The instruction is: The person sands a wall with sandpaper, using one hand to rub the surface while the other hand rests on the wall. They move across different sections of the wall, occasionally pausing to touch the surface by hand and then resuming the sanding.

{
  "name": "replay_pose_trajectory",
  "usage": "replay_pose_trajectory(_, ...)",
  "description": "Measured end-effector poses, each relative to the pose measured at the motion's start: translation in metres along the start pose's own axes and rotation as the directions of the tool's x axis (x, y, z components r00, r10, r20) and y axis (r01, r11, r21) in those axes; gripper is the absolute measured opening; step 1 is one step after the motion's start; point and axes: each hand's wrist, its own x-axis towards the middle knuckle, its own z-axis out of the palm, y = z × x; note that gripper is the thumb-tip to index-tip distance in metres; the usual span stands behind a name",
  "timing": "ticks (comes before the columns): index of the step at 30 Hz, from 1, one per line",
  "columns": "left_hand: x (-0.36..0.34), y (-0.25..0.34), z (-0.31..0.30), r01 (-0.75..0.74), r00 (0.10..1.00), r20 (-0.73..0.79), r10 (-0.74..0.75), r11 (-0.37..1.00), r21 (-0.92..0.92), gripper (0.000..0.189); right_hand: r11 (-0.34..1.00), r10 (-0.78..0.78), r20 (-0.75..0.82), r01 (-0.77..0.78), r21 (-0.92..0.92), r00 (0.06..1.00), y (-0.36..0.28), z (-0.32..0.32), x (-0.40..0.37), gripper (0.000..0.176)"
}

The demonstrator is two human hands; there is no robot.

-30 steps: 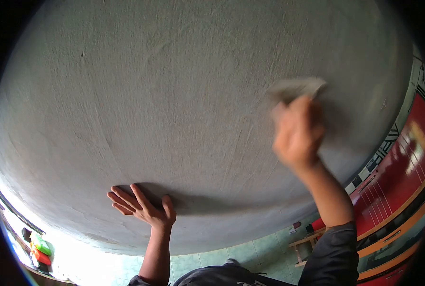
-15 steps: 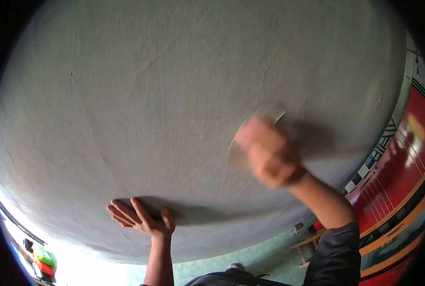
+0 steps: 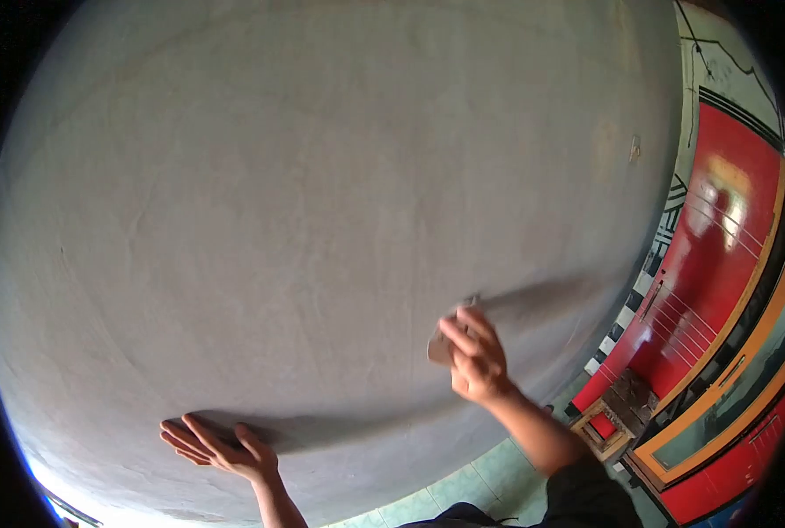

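Observation:
A large grey plastered wall (image 3: 322,194) fills most of the view. My right hand (image 3: 473,356) presses a small flat grey pad (image 3: 441,345), likely sandpaper or a sponge, against the wall at lower right. My left hand (image 3: 216,447) lies flat on the wall at lower left, fingers spread and holding nothing. A dark sleeve covers my right upper arm at the bottom.
To the right of the wall stands a red panelled door or shutter (image 3: 718,264) with orange trim. A small wooden stool (image 3: 617,414) sits on the pale green tiled floor (image 3: 489,475) below it.
My right hand has swept the pad down and to the left across the wall. The view has tilted upward, so both hands sit lower in the frame. The left hand stays flat on the wall.

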Motion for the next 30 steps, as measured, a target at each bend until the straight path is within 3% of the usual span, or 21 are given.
replay_pose_trajectory(2, 0.008, 0.015, -0.008, 0.053, 0.998, 0.021, -0.052, 0.998, -0.040, 0.080, 0.984, 0.170, -0.084, -0.174, -0.043, 0.982, -0.006, 0.000, -0.039, 0.007)
replay_pose_trajectory(4, 0.016, 0.045, -0.017, 0.043, 0.998, 0.042, -0.040, 0.996, -0.072, 0.080, 0.920, 0.370, -0.220, -0.389, -0.053, 0.903, 0.012, -0.016, -0.054, 0.009)
replay_pose_trajectory(5, 0.017, 0.066, -0.028, 0.001, 0.998, 0.060, 0.004, 0.997, -0.080, 0.081, 0.833, 0.501, -0.311, -0.548, -0.081, 0.808, 0.026, -0.030, -0.051, 0.010)
replay_pose_trajectory(6, 0.018, 0.090, -0.038, -0.041, 0.996, 0.079, 0.048, 0.995, -0.091, 0.081, 0.712, 0.655, -0.422, -0.699, 0.067, 0.627, 0.041, -0.042, -0.045, 0.012)
replay_pose_trajectory(8, 0.010, 0.141, -0.044, -0.104, 0.981, 0.146, 0.128, 0.982, -0.159, 0.081, 0.615, 0.713, -0.513, -0.778, 0.131, 0.477, 0.072, -0.061, -0.033, 0.018)
replay_pose_trajectory(11, -0.008, 0.196, -0.039, -0.114, 0.954, 0.256, 0.155, 0.979, -0.168, 0.080, 0.871, 0.438, -0.336, -0.486, -0.073, 0.834, 0.118, -0.086, -0.026, 0.005)
replay_pose_trajectory(12, 0.001, 0.218, -0.050, -0.123, 0.954, 0.249, 0.165, 0.977, -0.175, 0.080, 0.922, 0.321, -0.305, -0.369, -0.115, 0.897, 0.138, -0.107, -0.016, 0.005)
replay_pose_trajectory(14, -0.011, 0.238, -0.035, -0.117, 0.954, 0.248, 0.166, 0.973, -0.199, 0.079, 0.920, 0.280, -0.312, -0.347, -0.184, 0.908, 0.193, -0.129, -0.015, 0.006)
replay_pose_trajectory(17, -0.016, 0.266, -0.032, -0.165, 0.943, 0.261, 0.207, 0.971, -0.174, 0.079, 0.795, 0.453, -0.516, -0.591, -0.135, 0.727, 0.268, -0.158, -0.004, 0.006)
replay_pose_trajectory(20, -0.012, 0.319, -0.034, -0.277, 0.933, 0.209, 0.292, 0.956, -0.101, 0.079, 0.972, 0.149, -0.384, -0.206, -0.112, 0.911, 0.276, -0.173, 0.014, 0.006)
replay_pose_trajectory(21, -0.007, 0.336, -0.023, -0.335, 0.923, 0.180, 0.341, 0.940, -0.064, 0.080, 1.000, -0.005, -0.340, -0.004, -0.028, 0.940, 0.278, -0.163, 0.010, 0.008)
replay_pose_trajectory(22, 0.000, 0.349, -0.010, -0.392, 0.907, 0.152, 0.392, 0.919, -0.032, 0.080, 0.994, -0.103, -0.170, 0.097, -0.041, 0.980, 0.278, -0.160, 0.008, 0.012)
replay_pose_trajectory(24, 0.029, 0.369, 0.006, -0.555, 0.824, 0.128, 0.552, 0.831, -0.013, 0.083, 0.968, -0.249, -0.181, 0.242, -0.062, 0.951, 0.305, -0.167, 0.025, 0.015)
replay_pose_trajectory(26, 0.068, 0.390, 0.014, -0.651, 0.757, 0.058, 0.650, 0.759, -0.003, 0.083, 0.976, -0.180, -0.262, 0.138, -0.171, 0.948, 0.343, -0.189, 0.059, 0.018)
replay_pose_trajectory(27, 0.090, 0.400, 0.016, -0.651, 0.759, 0.023, 0.651, 0.759, 0.015, 0.084, 0.988, -0.060, -0.372, 0.002, -0.155, 0.926, 0.349, -0.195, 0.079, 0.019)
replay_pose_trajectory(28, 0.111, 0.408, 0.018, -0.652, 0.758, -0.007, 0.652, 0.758, 0.031, 0.085, 0.986, -0.040, -0.430, -0.033, -0.161, 0.902, 0.360, -0.196, 0.094, 0.018)
replay_pose_trajectory(30, 0.147, 0.420, 0.019, -0.572, 0.818, -0.061, 0.573, 0.820, 0.026, 0.087, 0.986, -0.138, -0.326, 0.100, -0.131, 0.935, 0.351, -0.200, 0.114, 0.013)
